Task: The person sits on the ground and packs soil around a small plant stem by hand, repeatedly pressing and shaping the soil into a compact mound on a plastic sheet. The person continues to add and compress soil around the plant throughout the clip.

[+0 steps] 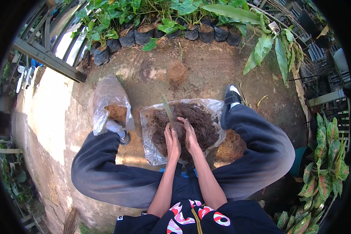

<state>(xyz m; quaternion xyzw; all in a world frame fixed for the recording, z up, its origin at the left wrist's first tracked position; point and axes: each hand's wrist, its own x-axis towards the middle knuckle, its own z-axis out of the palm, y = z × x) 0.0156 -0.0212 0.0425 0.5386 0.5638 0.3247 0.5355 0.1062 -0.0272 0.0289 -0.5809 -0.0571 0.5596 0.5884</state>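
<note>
Between my legs lies a clear plastic sheet [146, 149] heaped with dark soil and fibre [197, 117]. My left hand [172, 140] and my right hand [190, 136] cup a dark, rounded clump [179, 128] from both sides, over the heap. A long green leaf [167, 108] stands up by the fingertips of my left hand; its base is hidden. Beyond the sheet, a ball of brown coconut fibre [177, 73] with an upright leaf sits on the floor. A clear plastic bag [111, 90] holding brown fibre [116, 113] lies by my left foot.
Black plastic grow bags [143, 36] with leafy plants line the far edge. Loose brown fibre [229, 147] lies beside my right shoe [230, 102]. A metal frame [52, 61] stands at the left. Potted variegated plants [324, 166] are at the right, and a broom-like bundle [71, 220] is at lower left.
</note>
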